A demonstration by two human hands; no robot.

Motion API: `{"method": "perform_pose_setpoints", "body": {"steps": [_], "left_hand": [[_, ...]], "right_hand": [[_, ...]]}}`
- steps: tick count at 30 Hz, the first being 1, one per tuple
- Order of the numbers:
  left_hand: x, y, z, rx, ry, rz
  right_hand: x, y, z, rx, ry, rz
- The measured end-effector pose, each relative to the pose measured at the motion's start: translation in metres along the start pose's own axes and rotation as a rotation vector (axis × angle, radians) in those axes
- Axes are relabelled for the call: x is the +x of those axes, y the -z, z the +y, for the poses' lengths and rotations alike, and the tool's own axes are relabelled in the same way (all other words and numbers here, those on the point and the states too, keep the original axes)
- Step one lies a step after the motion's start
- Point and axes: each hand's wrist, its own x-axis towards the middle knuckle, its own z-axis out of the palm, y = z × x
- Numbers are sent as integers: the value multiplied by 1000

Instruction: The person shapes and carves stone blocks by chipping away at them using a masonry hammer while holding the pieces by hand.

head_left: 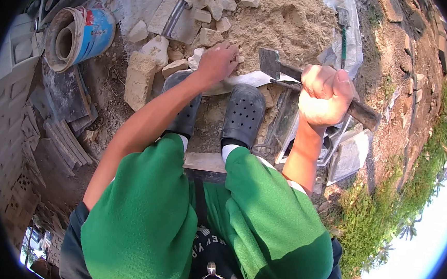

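Hammer held up in a closed right hand, left hand low among stones

The right hand (pixel 325 97) is shut in a full fist round the handle of the hammer (pixel 269 64), the flat metal head pointing toward the left hand (pixel 219 62). The hammer is above the near right edge of the sand pile (pixel 288 27). The left hand is half closed at the pile's near left edge, with a small stone (pixel 240 59) at its fingertips; whether it is pinched or only touched, I cannot tell.

For good control, the fist wants to sit far enough down the handle to let the head do the work, with the wrist loose and the blow short. The left fingers are best kept low and out of the head's path, and both shoes (pixel 181 113) well back from where it lands.

Counted outward from the hands: one hammer; two shoes, on the near side of the pile; one large squared block (pixel 140 81), near and left of it; at least ten loose pale stones (pixel 210 37) along its left side, the exact total unclear; one metal tube (pixel 175 18), left of it beyond the nearest stones; one green-handled tool (pixel 344 48), at its right edge; one blue bucket (pixel 97 35), farther left, with a round vessel inside.
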Motion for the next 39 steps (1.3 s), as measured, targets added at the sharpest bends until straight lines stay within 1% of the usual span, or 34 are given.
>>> {"method": "perform_pose_setpoints", "body": {"steps": [2,3,4,6,8,9,11,12,14,16,18,19,21,22,24,25,27,28,29,31,32,34,36,37,39], "left_hand": [[1,3,-1,-101,112,-54],[1,2,-2,-102,110,-55],[3,2,-2,-107,119,-79],[4,3,-2,-113,126,-103],[6,5,0,-35,152,-167],[6,3,-2,-38,147,-164],[5,-3,-7,-15,92,-121],[1,-4,-4,-20,90,-133],[4,-3,-5,-47,96,-106],[3,-2,-5,-67,114,-111],[4,-2,-5,-89,122,-112],[4,-2,-5,-92,132,-111],[5,-2,-6,-93,139,-109],[4,-2,-7,-72,120,-72],[6,-1,-5,-51,100,-26],[5,1,-4,-56,121,-38],[6,3,-1,-62,131,-50],[6,3,-2,-41,151,-117],[5,4,-3,-19,173,-187],[3,2,-4,-33,165,-161],[2,1,-3,-49,152,-131],[2,-2,-5,-58,150,-133],[2,0,-3,-65,146,-136],[1,7,1,-50,168,-133],[5,10,4,-34,185,-122]], "right_hand": [[4,-2,-15,168,22,-115],[6,-8,-15,313,71,-158],[5,-12,-11,311,73,-158],[0,-15,8,-57,107,-157],[-15,3,74,-220,32,-180],[-16,-3,76,-225,36,-180],[-16,-10,79,-129,15,-97],[-19,-11,73,-135,8,-89],[-17,-13,58,-276,84,-172],[-18,-14,35,-282,189,-233],[-22,-28,18,-227,155,-157],[-23,-23,25,-225,134,-188],[-27,-5,62,-322,119,-252],[-30,-9,76,-340,-4,-173],[-23,-10,85,-168,-28,-147],[-20,-10,86,-168,-29,-145],[-13,-12,82,-42,-102,-114],[-12,-13,75,-43,-100,-113],[-15,-11,64,-133,-4,-159],[-15,-16,34,-252,193,-258],[-16,-27,21,-249,220,-200],[-18,-20,27,-263,262,-256],[-25,-4,65,-346,215,-291],[-29,-4,78,-387,93,-261],[-20,-4,83,-379,68,-248]]}}
